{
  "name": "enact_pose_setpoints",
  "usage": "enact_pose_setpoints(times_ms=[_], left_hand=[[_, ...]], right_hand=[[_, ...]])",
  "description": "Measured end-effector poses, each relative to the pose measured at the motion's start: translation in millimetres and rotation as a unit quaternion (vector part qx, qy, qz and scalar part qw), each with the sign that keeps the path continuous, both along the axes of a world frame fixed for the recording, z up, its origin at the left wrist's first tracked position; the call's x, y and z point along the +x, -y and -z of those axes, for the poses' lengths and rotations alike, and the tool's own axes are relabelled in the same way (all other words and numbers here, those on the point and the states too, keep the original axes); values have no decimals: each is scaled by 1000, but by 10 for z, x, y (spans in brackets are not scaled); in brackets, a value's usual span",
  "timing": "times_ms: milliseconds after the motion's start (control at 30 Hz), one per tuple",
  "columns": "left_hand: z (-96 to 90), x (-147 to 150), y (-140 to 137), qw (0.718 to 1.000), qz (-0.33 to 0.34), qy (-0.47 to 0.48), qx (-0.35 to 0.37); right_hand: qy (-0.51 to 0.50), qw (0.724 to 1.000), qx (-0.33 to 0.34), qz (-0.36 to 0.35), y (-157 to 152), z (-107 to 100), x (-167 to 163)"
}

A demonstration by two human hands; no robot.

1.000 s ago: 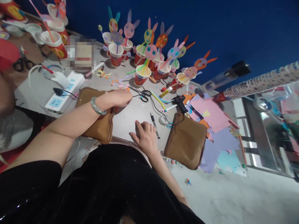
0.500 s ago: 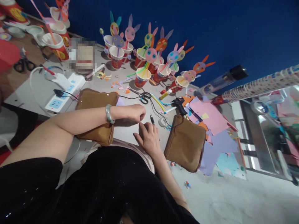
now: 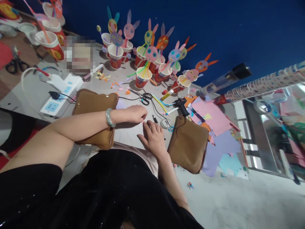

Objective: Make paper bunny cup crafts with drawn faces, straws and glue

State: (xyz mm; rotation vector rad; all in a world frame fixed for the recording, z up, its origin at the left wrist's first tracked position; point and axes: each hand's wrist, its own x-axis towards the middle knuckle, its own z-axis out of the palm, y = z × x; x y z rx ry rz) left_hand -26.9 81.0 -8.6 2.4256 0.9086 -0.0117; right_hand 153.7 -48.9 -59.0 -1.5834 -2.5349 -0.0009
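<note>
My left hand [image 3: 135,114], with a jade-green bangle [image 3: 110,117] at the wrist, is closed over the white table [image 3: 127,135]. Its fingers curl under, and whatever they may hold is hidden. Just below and to the right, my right hand [image 3: 153,135] lies palm down with fingers apart, holding nothing that I can see. A small gap separates the two hands. A black pen [image 3: 154,118] lies beyond my right fingers, near a roll of clear tape [image 3: 165,123]. My left forearm crosses a brown cushion [image 3: 95,100]; a second brown cushion [image 3: 189,144] lies right of my right hand.
Behind my hands are black scissors [image 3: 145,98], a glue gun [image 3: 182,106] with its cord, and paper scraps. Several red paper cups [image 3: 142,81] with paper rabbit heads line the blue wall. A power strip [image 3: 60,97] is left; coloured paper sheets [image 3: 220,149] lie right.
My right hand has drawn slightly away from the left fingertips, its fingers flatter and more stretched out. My left hand stays closed. The whole view has shifted a little.
</note>
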Motion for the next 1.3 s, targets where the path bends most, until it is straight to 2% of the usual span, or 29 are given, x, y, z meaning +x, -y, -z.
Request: enact_pose_setpoints(times_ms=[167,400,533,600,667,733,833,933,1067,1300], left_hand=[[59,8,-27,999,-20,-38,25],[75,-4,-59,998,-36,-41,42],[-95,-63,-114,997,-25,-50,50],[-228,-83,-83,993,-30,-71,87],[-339,-76,39,987,-15,-109,115],[-386,-36,250,980,43,-136,136],[-325,51,614,965,106,-137,196],[-195,100,848,946,129,-179,236],[-63,89,904,947,125,-177,238],[62,142,949,954,85,-150,247]], right_hand=[[2,1000,-6,3,-1,-4,-1],[7,1000,-20,3,-44,-43,-16],[-20,999,-26,4,-39,-31,-4],[-37,999,-27,0,-23,-20,14],[-52,998,-22,-4,-2,-11,35],[-58,998,-17,-6,14,-6,54],[-47,999,-18,-13,22,0,73],[-18,999,-18,-22,11,3,83],[6,999,-18,-28,-16,-14,107],[11,998,-30,-48,-82,-34,190]])
